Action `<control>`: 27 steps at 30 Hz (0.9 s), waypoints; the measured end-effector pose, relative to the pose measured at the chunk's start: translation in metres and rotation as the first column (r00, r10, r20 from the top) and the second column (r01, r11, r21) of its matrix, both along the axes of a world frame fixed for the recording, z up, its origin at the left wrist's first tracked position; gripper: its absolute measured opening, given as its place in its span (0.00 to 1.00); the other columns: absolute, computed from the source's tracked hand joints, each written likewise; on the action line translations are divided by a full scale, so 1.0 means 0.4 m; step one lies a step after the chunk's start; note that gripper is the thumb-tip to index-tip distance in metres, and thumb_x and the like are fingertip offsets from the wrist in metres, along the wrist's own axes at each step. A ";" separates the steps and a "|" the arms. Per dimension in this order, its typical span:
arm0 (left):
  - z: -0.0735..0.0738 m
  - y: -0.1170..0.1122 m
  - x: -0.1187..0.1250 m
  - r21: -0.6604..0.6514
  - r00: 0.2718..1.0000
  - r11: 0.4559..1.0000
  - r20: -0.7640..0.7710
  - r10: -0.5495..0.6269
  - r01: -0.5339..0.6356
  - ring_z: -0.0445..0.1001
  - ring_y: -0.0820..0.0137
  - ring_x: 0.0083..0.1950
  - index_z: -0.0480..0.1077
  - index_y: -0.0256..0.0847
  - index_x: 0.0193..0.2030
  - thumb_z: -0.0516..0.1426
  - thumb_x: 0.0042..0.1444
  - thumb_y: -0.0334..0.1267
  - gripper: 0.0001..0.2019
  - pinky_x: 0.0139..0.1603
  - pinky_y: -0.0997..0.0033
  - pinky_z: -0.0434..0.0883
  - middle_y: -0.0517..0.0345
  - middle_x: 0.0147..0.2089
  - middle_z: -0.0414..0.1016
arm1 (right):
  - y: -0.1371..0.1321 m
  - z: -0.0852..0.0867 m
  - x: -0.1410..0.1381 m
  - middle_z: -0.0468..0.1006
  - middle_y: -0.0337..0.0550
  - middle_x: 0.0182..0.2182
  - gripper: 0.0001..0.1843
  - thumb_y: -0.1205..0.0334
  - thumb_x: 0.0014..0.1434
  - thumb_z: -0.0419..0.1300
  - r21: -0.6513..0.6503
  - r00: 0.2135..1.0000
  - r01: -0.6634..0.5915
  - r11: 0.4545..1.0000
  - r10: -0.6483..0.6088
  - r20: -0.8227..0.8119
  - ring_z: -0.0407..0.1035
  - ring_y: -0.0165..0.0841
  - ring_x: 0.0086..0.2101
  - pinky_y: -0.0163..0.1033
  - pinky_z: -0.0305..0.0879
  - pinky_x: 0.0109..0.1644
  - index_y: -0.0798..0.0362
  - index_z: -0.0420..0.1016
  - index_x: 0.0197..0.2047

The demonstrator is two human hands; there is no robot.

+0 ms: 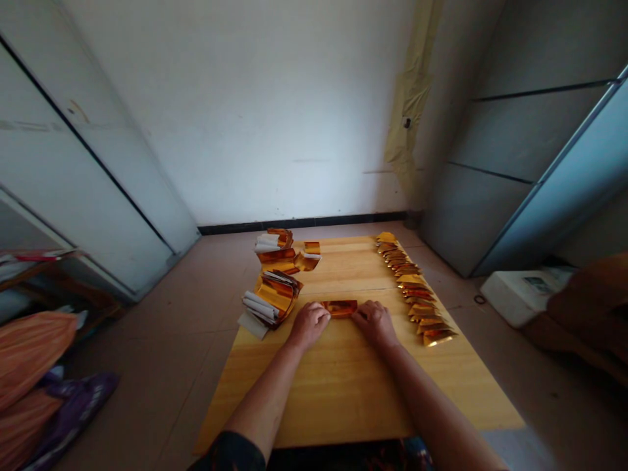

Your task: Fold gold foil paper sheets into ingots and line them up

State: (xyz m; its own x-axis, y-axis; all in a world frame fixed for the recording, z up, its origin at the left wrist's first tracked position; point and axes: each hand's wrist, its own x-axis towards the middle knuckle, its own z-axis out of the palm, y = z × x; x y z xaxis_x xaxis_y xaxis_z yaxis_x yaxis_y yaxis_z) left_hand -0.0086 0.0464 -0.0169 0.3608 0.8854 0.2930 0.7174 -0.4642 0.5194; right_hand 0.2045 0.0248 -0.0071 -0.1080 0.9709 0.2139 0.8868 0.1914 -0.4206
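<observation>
A small folded piece of gold foil paper (339, 307) lies flat on the wooden table (343, 386). My left hand (308, 324) grips its left end with the fingers curled. At the paper's right end my right hand (373, 322) pinches it the same way. Both hands rest on the tabletop near its middle.
A stack of gold and white foil sheets (271, 299) lies left of my hands, with more sheets (279, 252) farther back. A row of several folded gold pieces (415, 291) runs along the table's right side. Bags lie on the floor at left (34, 366), and a white box (523, 294) sits at right.
</observation>
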 end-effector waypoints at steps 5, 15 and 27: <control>0.010 0.004 0.015 -0.007 0.988 0.995 -0.122 0.095 -0.096 0.70 0.70 0.39 0.73 0.40 0.30 0.52 0.59 0.35 0.10 0.42 0.72 0.65 0.56 0.34 0.73 | 0.008 0.014 -0.014 0.76 0.41 0.32 0.10 0.57 0.57 0.58 -0.027 0.994 0.083 0.996 -0.080 0.074 0.66 0.32 0.37 0.35 0.50 0.38 0.51 0.74 0.28; 0.029 0.007 0.021 -0.045 0.957 0.991 -0.267 0.110 -0.126 0.69 0.70 0.40 0.70 0.41 0.31 0.51 0.60 0.36 0.09 0.41 0.72 0.63 0.56 0.36 0.72 | 0.021 0.017 -0.008 0.76 0.41 0.35 0.08 0.56 0.57 0.58 -0.071 0.996 0.052 0.996 -0.047 0.075 0.67 0.34 0.40 0.35 0.52 0.38 0.47 0.78 0.35; 0.031 -0.011 0.008 -0.009 0.988 0.998 -0.143 0.055 -0.057 0.69 0.70 0.40 0.71 0.40 0.30 0.50 0.60 0.34 0.11 0.42 0.73 0.64 0.56 0.35 0.71 | 0.016 0.007 -0.011 0.74 0.41 0.41 0.09 0.55 0.59 0.57 -0.064 0.997 0.036 0.997 -0.031 0.064 0.64 0.34 0.42 0.37 0.52 0.41 0.48 0.76 0.36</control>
